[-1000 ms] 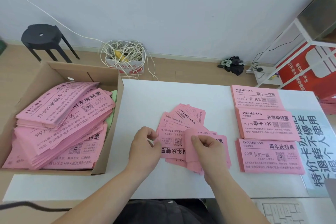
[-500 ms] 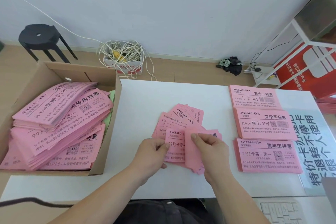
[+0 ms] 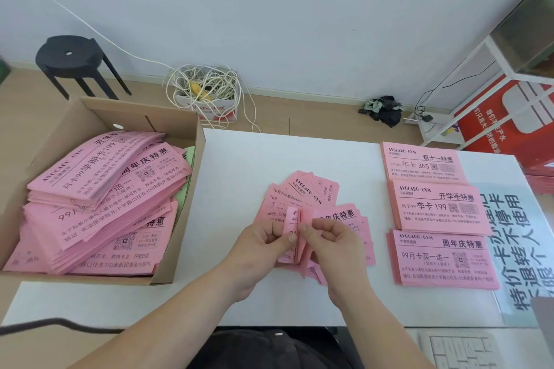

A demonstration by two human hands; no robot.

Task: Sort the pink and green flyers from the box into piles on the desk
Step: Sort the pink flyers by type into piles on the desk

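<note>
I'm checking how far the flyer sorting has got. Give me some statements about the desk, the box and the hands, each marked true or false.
1. Three neat piles of pink flyers lie on the right of the white desk. True.
2. The brown cardboard box is empty. False: it holds a heap of pink flyers and a pale green flyer by its right wall.
3. The left hand and right hand both pinch sheets of the loose bunch of pink flyers. True.
4. A green pile lies on the desk. False: only pink ones do.
5. The round black stool stands on the desk. False: it stands on the floor.
</note>
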